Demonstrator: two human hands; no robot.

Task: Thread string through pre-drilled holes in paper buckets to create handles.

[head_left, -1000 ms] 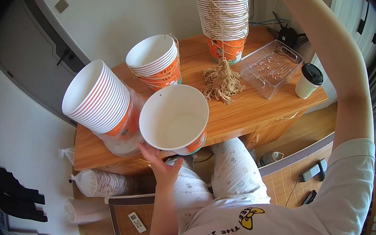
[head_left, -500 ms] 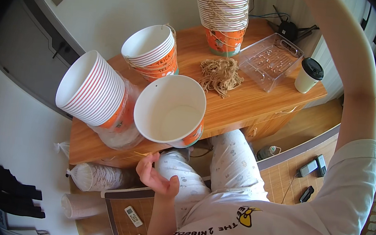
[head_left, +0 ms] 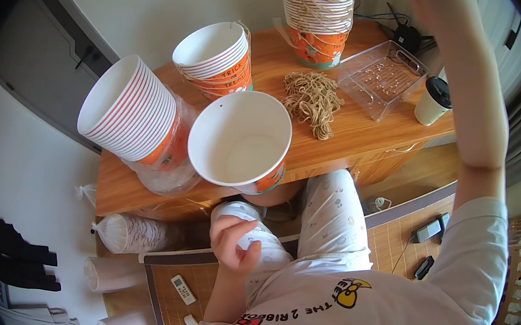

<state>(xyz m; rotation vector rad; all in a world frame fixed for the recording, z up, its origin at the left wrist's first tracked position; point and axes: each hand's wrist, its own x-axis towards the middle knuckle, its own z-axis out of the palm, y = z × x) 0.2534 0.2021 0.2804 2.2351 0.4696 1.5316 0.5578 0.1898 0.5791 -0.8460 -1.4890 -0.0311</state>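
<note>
A wooden table stands against a pale wall. On its left end a stack of white paper buckets with orange bands lies tipped on its side in clear wrap. Behind it is a second, shorter stack, and a tall stack rises at the back. A single open paper bucket sits at the front edge, mouth tilted toward the person. A bundle of twine lies mid-table beside a clear plastic tray and a lidded coffee cup. The left hand hovers below the bucket, fingers loosely curled, holding nothing. The right hand is raised out of frame; its grip cannot be told.
</note>
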